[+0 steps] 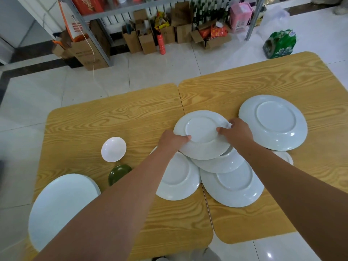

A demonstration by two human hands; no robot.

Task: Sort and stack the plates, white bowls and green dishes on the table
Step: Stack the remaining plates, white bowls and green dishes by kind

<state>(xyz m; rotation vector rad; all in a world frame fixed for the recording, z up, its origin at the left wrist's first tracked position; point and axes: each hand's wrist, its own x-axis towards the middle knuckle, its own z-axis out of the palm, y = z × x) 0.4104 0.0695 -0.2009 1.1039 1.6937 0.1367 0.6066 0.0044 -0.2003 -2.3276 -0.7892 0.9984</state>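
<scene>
Two hands, the left hand (172, 141) and right hand (238, 133), grip opposite rims of an upturned plate (202, 135) above the overlapping plates (232, 183), probably to lift it for stacking.

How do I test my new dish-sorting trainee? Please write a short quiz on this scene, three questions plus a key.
1. True or false: the left hand and the right hand both grip the top plate of the middle pile.
2. Which lies nearest the green dish? A) the small white bowl B) the far-right plate C) the boxes on the floor
3. Fill in: the top plate shows its foot ring, so it lies ___ side up.
Key: 1 true; 2 A; 3 bottom.
</scene>
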